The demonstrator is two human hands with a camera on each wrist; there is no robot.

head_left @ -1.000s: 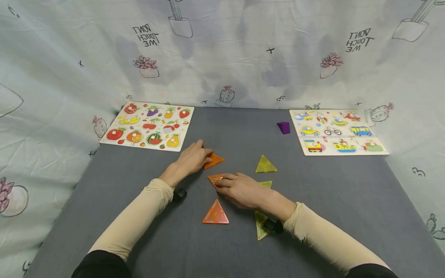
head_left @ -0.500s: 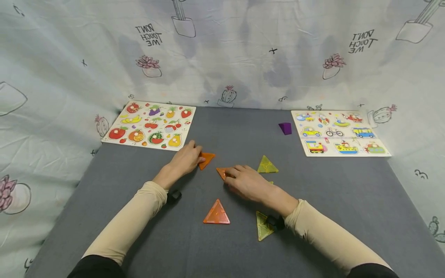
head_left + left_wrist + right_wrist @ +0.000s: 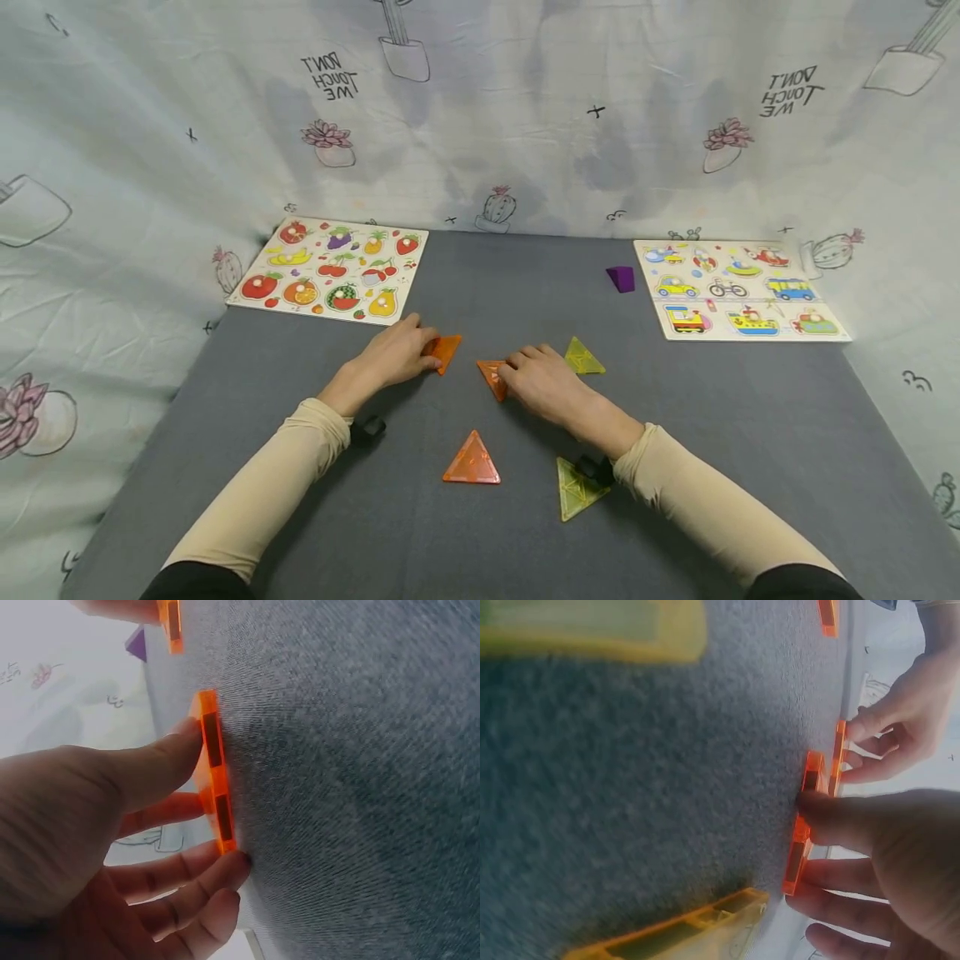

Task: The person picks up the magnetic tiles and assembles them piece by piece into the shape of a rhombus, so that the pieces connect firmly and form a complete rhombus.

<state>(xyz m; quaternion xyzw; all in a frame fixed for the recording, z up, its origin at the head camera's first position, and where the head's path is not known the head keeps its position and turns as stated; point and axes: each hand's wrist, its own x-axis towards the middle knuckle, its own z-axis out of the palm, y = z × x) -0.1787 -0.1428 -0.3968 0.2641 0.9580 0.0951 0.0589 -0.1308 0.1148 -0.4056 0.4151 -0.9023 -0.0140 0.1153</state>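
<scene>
My left hand (image 3: 395, 353) has its thumb and fingers around the edges of an orange triangle tile (image 3: 447, 353), which lies near the middle of the table. In the left wrist view the thumb presses on the face of that tile (image 3: 212, 765). To its right, my right hand (image 3: 549, 385) pinches a second orange triangle (image 3: 491, 377); the two tiles are apart. A third orange triangle (image 3: 472, 461) lies untouched closer to the front. Yellow triangles lie behind the right hand (image 3: 582, 357) and under the right wrist (image 3: 577, 492).
A fruit picture board (image 3: 330, 271) lies at the back left and a vehicle picture board (image 3: 738, 292) at the back right. Beside the latter sits a purple block (image 3: 621, 278). A printed curtain (image 3: 480, 100) hangs behind the grey table (image 3: 360, 533).
Both hands moved with their orange tiles: the left one shifted left, the right one slightly right and back. The gap between these two tiles changed, and they now stand side by side.
</scene>
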